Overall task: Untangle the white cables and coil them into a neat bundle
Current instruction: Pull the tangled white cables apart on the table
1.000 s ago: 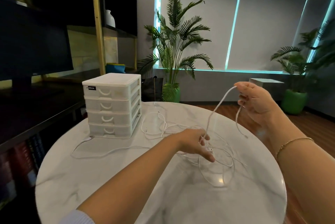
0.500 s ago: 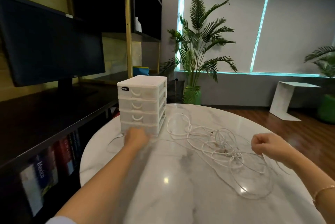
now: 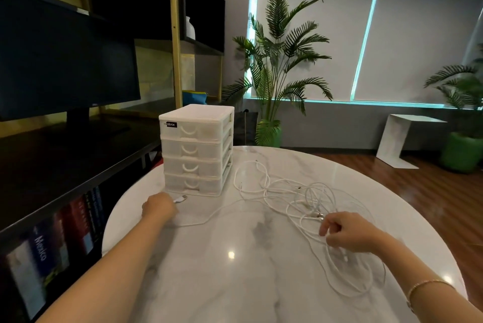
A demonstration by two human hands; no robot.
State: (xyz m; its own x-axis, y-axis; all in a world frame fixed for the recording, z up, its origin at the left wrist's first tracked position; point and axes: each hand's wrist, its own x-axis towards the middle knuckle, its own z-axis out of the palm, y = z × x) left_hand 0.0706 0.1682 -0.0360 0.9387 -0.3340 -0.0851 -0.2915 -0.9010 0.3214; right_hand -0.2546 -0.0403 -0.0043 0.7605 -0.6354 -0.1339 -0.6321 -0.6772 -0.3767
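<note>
Left hand [image 3: 158, 207], left of centre, fingers curled around one plug end [image 3: 180, 199] by the drawer box [image 3: 196, 150]. Right hand [image 3: 347, 235], lower right, loosely closed over the white cables [image 3: 300, 200] tangled on the table [image 3: 235, 283]; grip unclear. Best to feed that end through slowly, without tugging knots tight.

round marble table [image 3: 235, 283], drawer unit [image 3: 196, 150], tangled white cables [image 3: 300, 200]
</note>
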